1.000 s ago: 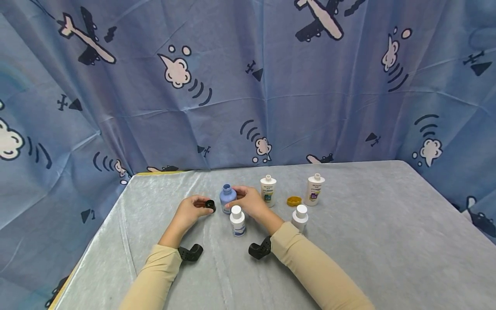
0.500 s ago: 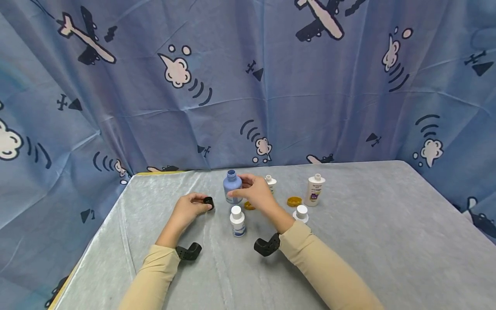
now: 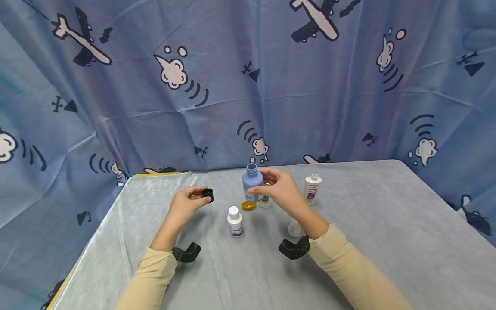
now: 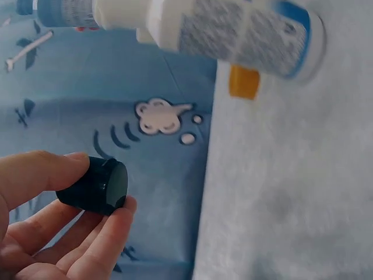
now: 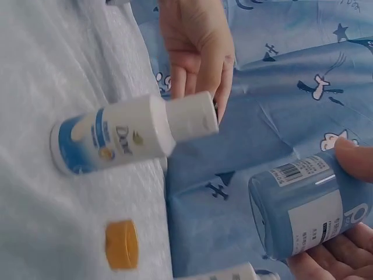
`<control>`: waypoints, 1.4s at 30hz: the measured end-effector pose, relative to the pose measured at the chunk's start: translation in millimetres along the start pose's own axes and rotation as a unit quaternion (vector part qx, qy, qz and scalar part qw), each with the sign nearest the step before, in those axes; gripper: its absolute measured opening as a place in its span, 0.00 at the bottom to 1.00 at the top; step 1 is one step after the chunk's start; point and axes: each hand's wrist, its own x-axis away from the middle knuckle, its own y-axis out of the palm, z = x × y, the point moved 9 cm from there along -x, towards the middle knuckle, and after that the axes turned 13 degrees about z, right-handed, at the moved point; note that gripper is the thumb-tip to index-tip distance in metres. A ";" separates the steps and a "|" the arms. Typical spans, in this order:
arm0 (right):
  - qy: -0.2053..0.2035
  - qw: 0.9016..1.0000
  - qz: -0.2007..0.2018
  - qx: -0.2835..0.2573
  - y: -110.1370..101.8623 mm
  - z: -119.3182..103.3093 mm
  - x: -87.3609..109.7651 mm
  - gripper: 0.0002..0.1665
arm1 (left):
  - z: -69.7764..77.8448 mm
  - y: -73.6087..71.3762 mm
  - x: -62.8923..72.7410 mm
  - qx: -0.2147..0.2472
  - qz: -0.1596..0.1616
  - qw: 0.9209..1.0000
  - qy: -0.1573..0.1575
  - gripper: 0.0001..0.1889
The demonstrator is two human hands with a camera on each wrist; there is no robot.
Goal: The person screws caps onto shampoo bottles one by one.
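Note:
In the head view my left hand (image 3: 186,207) pinches a small black bottle cap (image 3: 208,195) between thumb and fingers. The cap's open end shows in the left wrist view, where the cap (image 4: 96,185) is held above the table. My right hand (image 3: 284,191) grips a blue bottle (image 3: 252,186) by its side, upright and off the table, its threaded neck bare. A label and barcode show on this bottle (image 5: 309,210) in the right wrist view. Nearer me, between the hands, stands a white bottle with a white cap (image 3: 235,224), marked Dove in the right wrist view.
A yellow cap (image 3: 249,206) lies on the grey cloth-covered table (image 3: 372,241). One uncapped white bottle (image 3: 312,189) stands at the right; another white bottle (image 3: 265,202) is mostly behind the blue one. The right wrist partly hides a further white bottle (image 3: 294,228). A patterned blue curtain (image 3: 228,94) hangs behind.
My right hand has lifted the blue bottle and carried it to the right, away from the black cap. The left hand has risen slightly, still holding the cap.

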 end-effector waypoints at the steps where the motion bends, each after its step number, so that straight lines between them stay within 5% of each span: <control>1: 0.003 1.000 0.001 0.004 -3.5 0.8 1.1 0.37 | 3.0 -0.5 2.2 0.005 -0.002 1.000 0.001 0.23; 10: -0.009 0.999 -0.006 0.043 -25.8 3.5 18.1 0.35 | 28.5 3.5 13.2 0.034 -0.014 0.999 0.032 0.24; 22: -0.007 0.999 -0.014 0.048 -44.3 10.5 31.1 0.35 | 74.5 34.4 36.7 0.080 -0.059 0.992 0.081 0.21; 42: -0.029 0.997 -0.043 0.058 -34.3 15.7 41.0 0.35 | 90.2 58.7 54.1 0.086 -0.098 0.986 0.105 0.21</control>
